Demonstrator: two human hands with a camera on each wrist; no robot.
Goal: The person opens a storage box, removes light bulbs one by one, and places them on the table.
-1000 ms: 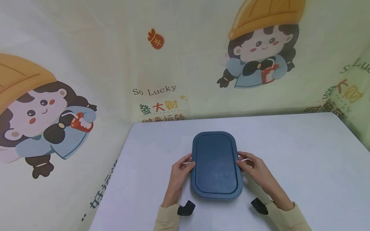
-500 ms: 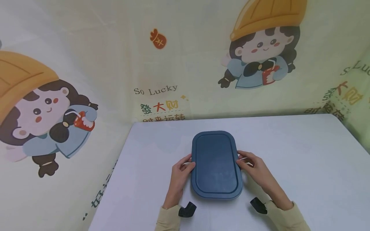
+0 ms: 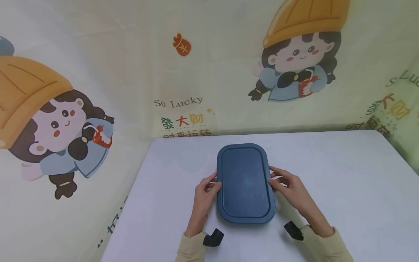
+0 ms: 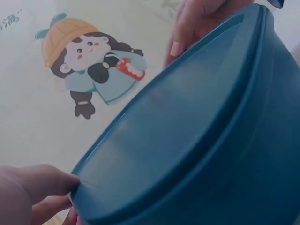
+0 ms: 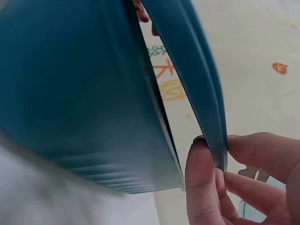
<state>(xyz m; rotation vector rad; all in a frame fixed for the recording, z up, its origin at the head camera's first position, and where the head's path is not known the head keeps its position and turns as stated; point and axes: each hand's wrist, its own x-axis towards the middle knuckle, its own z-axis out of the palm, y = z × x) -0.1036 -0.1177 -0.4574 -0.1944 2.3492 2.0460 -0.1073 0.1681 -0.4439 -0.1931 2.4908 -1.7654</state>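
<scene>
A blue rounded rectangular lid (image 3: pixel 245 182) lies over a deep blue container (image 5: pixel 70 93), which the head view hides beneath it. In the right wrist view a narrow gap parts the lid (image 5: pixel 199 70) from the container's rim, with backdrop lettering showing through. My left hand (image 3: pixel 203 198) pinches the lid's left edge between thumb and fingers. On the opposite edge, my right hand (image 3: pixel 296 193) holds it the same way, and its fingers (image 5: pixel 202 176) reach under the lid's edge in the right wrist view. The container wall (image 4: pixel 267 150) shows at lower right in the left wrist view.
The container stands on a white table (image 3: pixel 343 174). A cream backdrop with cartoon figures (image 3: pixel 299 58) and lettering rises behind and to both sides. A black wrist device (image 3: pixel 214 238) shows at the left cuff, another (image 3: pixel 293 230) at the right.
The far end of the lid has risen slightly, with both hands still at its sides. The backdrop has shifted a little to the right in the head view.
</scene>
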